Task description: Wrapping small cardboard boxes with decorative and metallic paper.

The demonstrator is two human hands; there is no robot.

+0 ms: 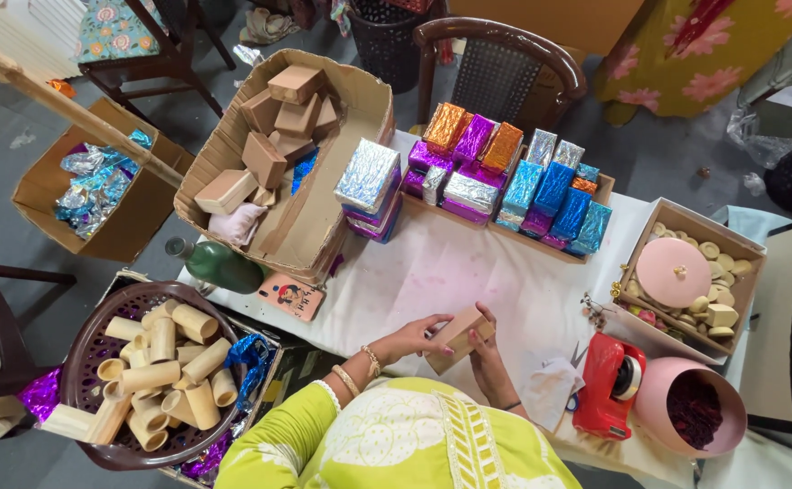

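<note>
Plain wooden block (458, 337): held over the white table (468, 263), left hand (411, 338) and right hand (489, 360) clasping opposite ends. Red tape dispenser (610, 384) just right; foil-wrapped blocks (505, 177) behind.

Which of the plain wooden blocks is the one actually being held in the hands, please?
The block over the white table, gripped between the left hand and right hand. All the other plain blocks sit piled in the cardboard box.

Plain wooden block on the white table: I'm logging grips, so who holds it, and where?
Both hands hold the plain rectangular wooden block: left hand at its left end, right hand at its right end.
</note>
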